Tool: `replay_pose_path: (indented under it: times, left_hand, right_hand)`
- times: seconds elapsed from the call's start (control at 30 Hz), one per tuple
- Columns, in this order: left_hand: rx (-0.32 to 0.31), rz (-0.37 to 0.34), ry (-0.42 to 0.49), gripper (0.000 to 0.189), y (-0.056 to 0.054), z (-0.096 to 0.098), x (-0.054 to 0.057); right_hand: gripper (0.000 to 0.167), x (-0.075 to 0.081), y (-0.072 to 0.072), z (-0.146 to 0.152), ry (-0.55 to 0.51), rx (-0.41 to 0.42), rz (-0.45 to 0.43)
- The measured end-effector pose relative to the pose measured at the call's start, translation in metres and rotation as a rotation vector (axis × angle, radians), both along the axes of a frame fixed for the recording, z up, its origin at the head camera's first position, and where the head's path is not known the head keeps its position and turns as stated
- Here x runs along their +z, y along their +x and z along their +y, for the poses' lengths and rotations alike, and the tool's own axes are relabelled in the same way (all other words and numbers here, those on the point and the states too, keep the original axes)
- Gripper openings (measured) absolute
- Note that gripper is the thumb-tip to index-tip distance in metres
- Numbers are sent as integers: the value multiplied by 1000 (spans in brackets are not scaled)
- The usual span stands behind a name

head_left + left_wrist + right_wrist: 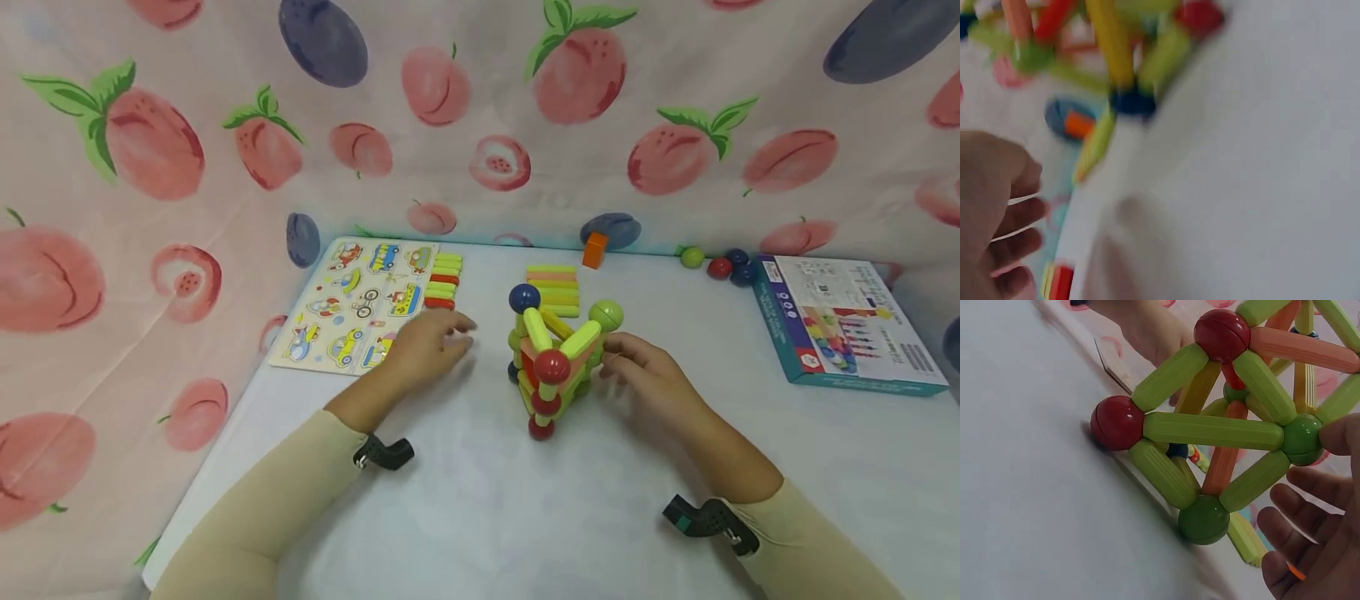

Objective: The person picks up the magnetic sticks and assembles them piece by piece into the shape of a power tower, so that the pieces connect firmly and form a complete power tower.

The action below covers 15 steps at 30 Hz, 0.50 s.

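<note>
A three-cornered frame of magnetic sticks and balls (552, 367) stands on the white table, with red balls at the near corner, blue at the far left and green at the right. Beside its right side is my right hand (652, 371). In the right wrist view that hand's thumb (1340, 435) is right at a green ball (1302, 439), the other fingers loosely bent below it. My left hand (427, 346) hovers left of the frame, over the edge of a picture board, fingers relaxed and holding nothing. The left wrist view is blurred.
The picture board (315, 354) lies at the left, with loose sticks (444, 279) along its right edge. More sticks (552, 292) lie behind the frame. An orange block (595, 249), several loose balls (720, 267) and a toy box (855, 325) are toward the back and right.
</note>
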<state>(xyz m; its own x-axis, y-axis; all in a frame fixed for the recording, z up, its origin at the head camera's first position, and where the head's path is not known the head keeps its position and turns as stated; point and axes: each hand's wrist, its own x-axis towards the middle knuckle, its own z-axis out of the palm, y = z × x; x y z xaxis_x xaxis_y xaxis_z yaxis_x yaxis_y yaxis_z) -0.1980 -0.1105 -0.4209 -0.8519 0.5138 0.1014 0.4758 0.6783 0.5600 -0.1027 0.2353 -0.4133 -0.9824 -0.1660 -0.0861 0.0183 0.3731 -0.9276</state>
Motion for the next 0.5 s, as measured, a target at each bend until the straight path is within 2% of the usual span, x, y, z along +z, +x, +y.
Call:
replay_pose_path:
  times: [0.07, 0.1, 0.17, 0.23, 0.33, 0.5]
  left_hand:
    - [84, 149, -154, 31, -22, -9, -4]
    - [115, 203, -223, 33, -31, -12, -6]
    - [146, 263, -327, 34, -44, -16, -9]
    - [145, 285, -403, 31, -53, -17, -11]
    - [113, 306, -468, 20, -60, -16, -15]
    - [41, 310, -543, 11, -64, -14, -20]
  right_hand:
    - [38, 0, 0, 2, 8, 9, 17]
    - [38, 0, 0, 2, 17, 14, 31]
    - [38, -1, 0, 2, 35, 19, 61]
    - [37, -3, -1, 1, 42, 20, 88]
    - [35, -5, -2, -2, 42, 15, 114]
    - [36, -4, -1, -4, 39, 10, 80]
